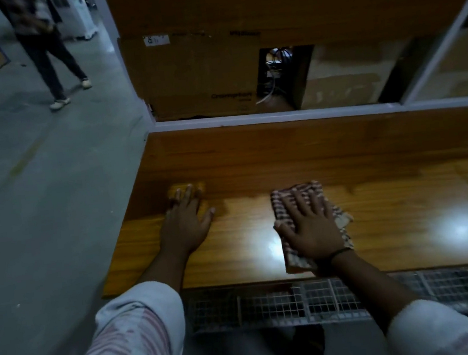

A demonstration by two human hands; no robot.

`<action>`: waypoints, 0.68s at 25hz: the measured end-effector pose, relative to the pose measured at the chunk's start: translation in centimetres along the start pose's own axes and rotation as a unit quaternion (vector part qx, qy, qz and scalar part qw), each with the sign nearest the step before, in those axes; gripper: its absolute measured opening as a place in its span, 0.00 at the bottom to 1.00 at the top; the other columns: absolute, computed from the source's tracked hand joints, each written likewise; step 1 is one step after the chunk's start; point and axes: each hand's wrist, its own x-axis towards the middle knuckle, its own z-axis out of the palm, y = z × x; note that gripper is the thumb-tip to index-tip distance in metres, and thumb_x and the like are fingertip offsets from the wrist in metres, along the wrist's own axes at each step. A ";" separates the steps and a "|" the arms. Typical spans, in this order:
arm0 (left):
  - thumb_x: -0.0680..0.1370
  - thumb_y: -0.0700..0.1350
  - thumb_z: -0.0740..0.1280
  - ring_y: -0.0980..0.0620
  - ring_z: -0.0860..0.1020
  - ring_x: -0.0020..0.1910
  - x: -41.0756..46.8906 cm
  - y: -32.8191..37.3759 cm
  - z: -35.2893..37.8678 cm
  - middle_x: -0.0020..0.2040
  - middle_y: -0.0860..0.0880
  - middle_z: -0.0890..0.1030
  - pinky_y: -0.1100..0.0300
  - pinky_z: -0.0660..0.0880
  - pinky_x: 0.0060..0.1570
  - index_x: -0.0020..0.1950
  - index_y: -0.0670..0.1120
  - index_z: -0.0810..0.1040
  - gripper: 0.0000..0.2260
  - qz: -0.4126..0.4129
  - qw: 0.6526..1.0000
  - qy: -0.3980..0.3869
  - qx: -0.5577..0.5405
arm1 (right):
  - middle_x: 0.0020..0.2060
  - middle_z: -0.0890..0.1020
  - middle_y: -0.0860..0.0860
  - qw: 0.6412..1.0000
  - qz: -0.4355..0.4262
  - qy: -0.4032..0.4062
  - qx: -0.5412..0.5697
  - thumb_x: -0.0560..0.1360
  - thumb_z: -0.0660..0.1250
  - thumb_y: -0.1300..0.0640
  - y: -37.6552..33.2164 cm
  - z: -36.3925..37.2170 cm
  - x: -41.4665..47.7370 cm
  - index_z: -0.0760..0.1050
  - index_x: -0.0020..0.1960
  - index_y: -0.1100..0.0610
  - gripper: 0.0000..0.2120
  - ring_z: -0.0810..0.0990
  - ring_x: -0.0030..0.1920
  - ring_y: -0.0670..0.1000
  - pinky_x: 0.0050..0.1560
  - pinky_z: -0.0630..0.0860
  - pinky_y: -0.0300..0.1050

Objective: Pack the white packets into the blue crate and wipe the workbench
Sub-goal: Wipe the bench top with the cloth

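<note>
Counter of glossy orange-brown wood (pixel 239 153): being wiped, by the look of things. Leaning on its left end with the left grip (pixel 187 223), lying flat, fingers straight, holding nothing. Pressing, further right, with the right grip (pixel 310 227), spread flat and uncurled, on the crumpled red-and-white checked cloth (pixel 313 190). Risking the cloth bunching or sliding out, being pinned only by a flat palm; risking, too, the bracing left palm skidding on the shine. Counting: one counter, one cloth, two grips. Seeing no white packets and no blue crate anywhere in view.
</note>
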 end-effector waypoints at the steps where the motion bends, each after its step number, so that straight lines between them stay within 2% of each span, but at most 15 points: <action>1: 0.82 0.67 0.53 0.43 0.52 0.82 0.0 0.1 0.0 0.84 0.49 0.54 0.42 0.61 0.74 0.83 0.54 0.58 0.31 0.002 1.000 0.000 0.005 | 0.78 0.38 0.43 0.999 0.041 -0.007 0.005 0.73 0.38 0.22 0.3 0.0 -0.2 0.40 0.80 0.37 0.39 0.35 0.79 0.60 0.72 0.25 0.65; 3: 0.83 0.65 0.54 0.41 0.54 0.82 -0.1 0.3 -0.2 0.84 0.48 0.54 0.41 0.62 0.74 0.82 0.53 0.59 0.30 -0.001 1.000 -0.004 0.006 | 0.78 0.37 0.44 1.000 0.014 -0.021 0.013 0.73 0.43 0.21 -1.6 0.1 -1.4 0.40 0.79 0.35 0.38 0.33 0.78 0.63 0.67 0.21 0.68; 6: 0.83 0.62 0.57 0.39 0.54 0.81 -0.3 2.1 -0.8 0.82 0.45 0.60 0.38 0.58 0.76 0.79 0.50 0.67 0.27 -0.006 1.000 0.000 -0.012 | 0.80 0.38 0.47 0.993 -0.110 -0.035 0.010 0.76 0.43 0.24 -4.2 0.0 -3.8 0.37 0.78 0.33 0.35 0.30 0.78 0.59 0.73 0.27 0.66; 8: 0.83 0.58 0.61 0.42 0.55 0.81 -0.5 5.1 -0.7 0.80 0.47 0.65 0.40 0.53 0.79 0.76 0.51 0.71 0.23 0.031 0.999 0.001 -0.025 | 0.80 0.38 0.45 0.987 -0.159 -0.026 -0.004 0.77 0.43 0.25 -2.9 -0.3 -4.4 0.37 0.78 0.34 0.34 0.30 0.78 0.55 0.75 0.30 0.62; 10: 0.83 0.57 0.63 0.44 0.54 0.82 -0.2 8.6 -0.2 0.81 0.47 0.63 0.45 0.50 0.79 0.79 0.54 0.66 0.25 0.033 0.996 -0.026 -0.078 | 0.80 0.38 0.45 0.989 -0.146 -0.026 -0.005 0.78 0.42 0.26 0.4 -0.3 -3.2 0.38 0.79 0.34 0.33 0.31 0.79 0.54 0.76 0.30 0.59; 14: 0.85 0.56 0.59 0.40 0.49 0.82 0.2 12.5 1.9 0.83 0.47 0.58 0.43 0.52 0.78 0.81 0.54 0.63 0.24 -0.037 0.994 -0.032 -0.099 | 0.80 0.37 0.46 1.000 0.014 -0.018 0.005 0.76 0.39 0.25 5.6 -0.9 0.0 0.37 0.79 0.36 0.35 0.33 0.79 0.57 0.77 0.33 0.62; 15: 0.85 0.56 0.58 0.40 0.50 0.82 0.1 12.8 2.3 0.82 0.47 0.59 0.43 0.55 0.78 0.81 0.54 0.64 0.24 -0.045 0.995 -0.021 -0.088 | 0.80 0.37 0.47 1.000 0.003 -0.020 0.005 0.77 0.39 0.25 5.5 -0.8 -0.3 0.37 0.80 0.37 0.36 0.32 0.79 0.57 0.77 0.33 0.62; 17: 0.85 0.57 0.57 0.40 0.54 0.81 0.3 13.1 2.7 0.81 0.47 0.62 0.43 0.60 0.76 0.80 0.55 0.65 0.23 -0.048 0.996 -0.007 -0.075 | 0.80 0.37 0.47 0.993 -0.111 -0.024 0.005 0.78 0.41 0.27 4.4 -0.8 -2.2 0.38 0.80 0.38 0.34 0.31 0.79 0.56 0.77 0.33 0.60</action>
